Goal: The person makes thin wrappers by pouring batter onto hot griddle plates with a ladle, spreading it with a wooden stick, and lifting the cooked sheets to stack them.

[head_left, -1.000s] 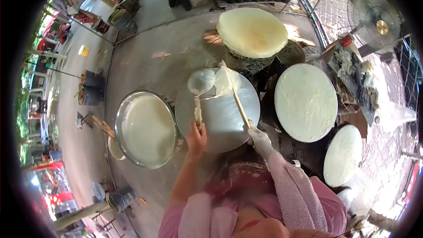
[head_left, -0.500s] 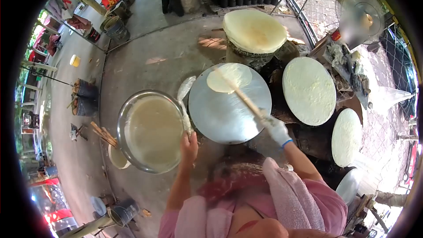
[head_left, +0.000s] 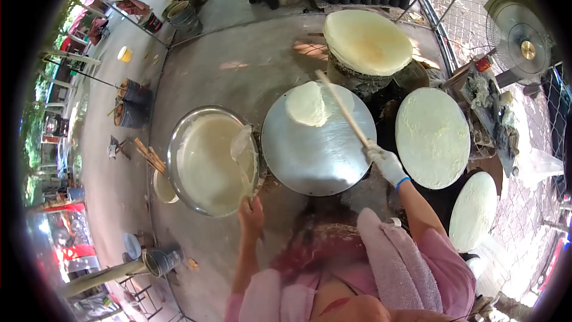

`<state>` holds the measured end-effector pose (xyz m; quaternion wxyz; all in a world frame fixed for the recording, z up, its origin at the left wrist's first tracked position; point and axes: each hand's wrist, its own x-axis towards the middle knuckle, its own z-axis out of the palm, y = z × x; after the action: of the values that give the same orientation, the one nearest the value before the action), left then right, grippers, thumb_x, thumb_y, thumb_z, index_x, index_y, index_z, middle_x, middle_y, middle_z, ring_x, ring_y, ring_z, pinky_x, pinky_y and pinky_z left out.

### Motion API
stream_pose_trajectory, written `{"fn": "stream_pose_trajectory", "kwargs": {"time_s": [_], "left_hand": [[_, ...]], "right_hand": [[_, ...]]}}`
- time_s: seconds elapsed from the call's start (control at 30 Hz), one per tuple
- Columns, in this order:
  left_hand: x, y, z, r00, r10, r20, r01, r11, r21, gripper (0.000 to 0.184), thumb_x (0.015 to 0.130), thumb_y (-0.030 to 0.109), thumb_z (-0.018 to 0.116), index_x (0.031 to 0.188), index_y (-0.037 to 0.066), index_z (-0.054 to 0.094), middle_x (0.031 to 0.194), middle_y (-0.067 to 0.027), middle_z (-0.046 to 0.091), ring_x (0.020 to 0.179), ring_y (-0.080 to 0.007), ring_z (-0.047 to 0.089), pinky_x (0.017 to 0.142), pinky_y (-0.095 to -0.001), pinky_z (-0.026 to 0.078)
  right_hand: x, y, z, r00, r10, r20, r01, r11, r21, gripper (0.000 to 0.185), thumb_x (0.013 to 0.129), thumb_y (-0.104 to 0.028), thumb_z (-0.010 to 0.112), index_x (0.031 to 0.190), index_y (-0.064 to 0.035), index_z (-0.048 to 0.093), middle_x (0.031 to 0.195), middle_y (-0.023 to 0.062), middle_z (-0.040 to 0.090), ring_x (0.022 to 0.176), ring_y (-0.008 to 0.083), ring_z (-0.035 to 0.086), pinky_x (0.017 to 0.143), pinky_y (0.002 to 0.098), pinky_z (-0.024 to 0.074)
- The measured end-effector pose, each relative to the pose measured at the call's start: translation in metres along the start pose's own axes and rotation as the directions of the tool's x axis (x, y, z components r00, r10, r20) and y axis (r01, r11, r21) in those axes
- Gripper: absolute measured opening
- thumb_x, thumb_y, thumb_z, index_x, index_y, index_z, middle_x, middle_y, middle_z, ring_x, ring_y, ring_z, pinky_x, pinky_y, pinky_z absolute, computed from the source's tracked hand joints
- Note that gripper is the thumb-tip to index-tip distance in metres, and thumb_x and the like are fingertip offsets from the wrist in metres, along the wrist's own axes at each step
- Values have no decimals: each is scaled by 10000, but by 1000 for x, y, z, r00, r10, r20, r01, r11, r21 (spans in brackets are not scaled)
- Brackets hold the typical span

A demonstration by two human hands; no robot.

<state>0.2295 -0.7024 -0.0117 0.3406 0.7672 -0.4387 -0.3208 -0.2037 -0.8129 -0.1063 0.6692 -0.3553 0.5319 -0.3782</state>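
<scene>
My left hand (head_left: 251, 214) grips the handle of a batter-coated ladle (head_left: 243, 149), whose head is over the right side of a steel bowl (head_left: 173, 158) of pale batter (head_left: 205, 173). My right hand (head_left: 386, 164), in a white glove, is closed round a wooden stick (head_left: 345, 110). The stick reaches up and left over a round metal griddle (head_left: 322, 161). Near the griddle's top lies a patch of pale batter (head_left: 305, 104), thicker on the left; the stick's far end is beside it.
Two round pans with pale sheets (head_left: 433, 137) (head_left: 473, 211) stand at the right. Behind the griddle, a stack of pale round sheets (head_left: 368, 42) rests on a drum. A fan (head_left: 521, 45) stands at the upper right, and wooden sticks (head_left: 149, 156) lean left of the bowl.
The ladle has moved left from above the griddle to the bowl. Batter now lies on the griddle, and the stick has swung over it. The view has shifted slightly.
</scene>
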Motion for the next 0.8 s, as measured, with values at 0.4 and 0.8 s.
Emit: {"fn": "stream_pose_trajectory", "kwargs": {"time_s": [0.4,0.8], "left_hand": [[-37,-18,20,975,-203,-90,203,979,-1,233,930,226,601,912,-7,593,679,-122,564,615,-184,519,583,-373,445],[-61,-26,22,966,-205,-159,207,978,-1,172,932,175,609,890,9,592,634,-140,553,532,-221,508,514,-386,424]], "right_hand": [[48,-51,-17,956,189,225,-95,923,-372,292,934,-167,644,1147,30,667,930,-8,645,764,52,544,680,232,469],[91,-55,-20,888,217,405,4,878,-479,378,944,-194,636,1270,-4,615,952,-20,652,633,49,490,569,218,417]]}}
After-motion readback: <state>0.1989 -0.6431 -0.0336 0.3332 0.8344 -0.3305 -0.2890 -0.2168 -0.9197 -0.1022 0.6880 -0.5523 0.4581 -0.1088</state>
